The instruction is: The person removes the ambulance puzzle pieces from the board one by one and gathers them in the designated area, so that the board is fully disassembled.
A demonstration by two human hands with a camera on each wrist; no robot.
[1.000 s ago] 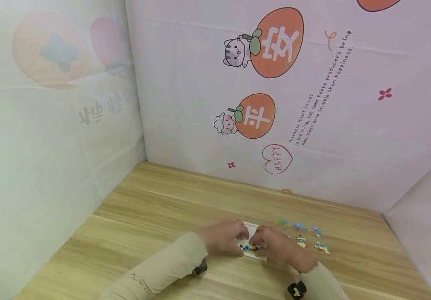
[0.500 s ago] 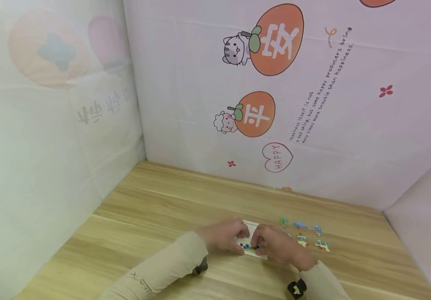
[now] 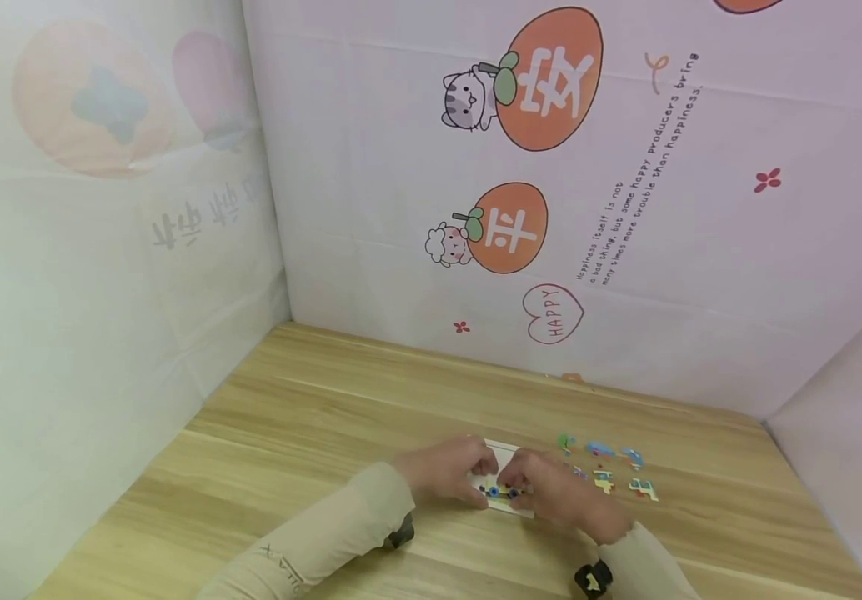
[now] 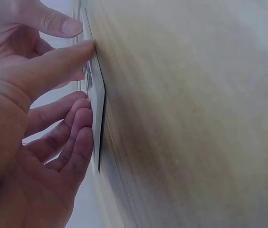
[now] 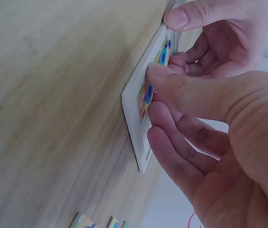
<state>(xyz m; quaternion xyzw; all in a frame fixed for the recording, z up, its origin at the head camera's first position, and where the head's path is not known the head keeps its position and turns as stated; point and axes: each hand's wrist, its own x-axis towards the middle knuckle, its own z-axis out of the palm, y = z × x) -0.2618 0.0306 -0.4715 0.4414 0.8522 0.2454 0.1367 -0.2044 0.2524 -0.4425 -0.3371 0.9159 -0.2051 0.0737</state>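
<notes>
A thin white puzzle board lies flat on the table between both hands. On it is a picture with blue wheels on a yellow and green body, partly covered by fingers. My left hand steadies the board's left side, thumb at its near edge and bent fingers on its face. With thumb and forefinger, my right hand pinches at a puzzle piece showing a blue wheel, down against the board. The piece's outline is mostly hidden by the fingertips.
Several loose puzzle pieces lie in two rows right of the board, close to the right hand. The wood-grain table ends at printed white walls behind and at both sides.
The right fingers have shifted a little right over the picture and back left again. The left hand and the board stay in place.
</notes>
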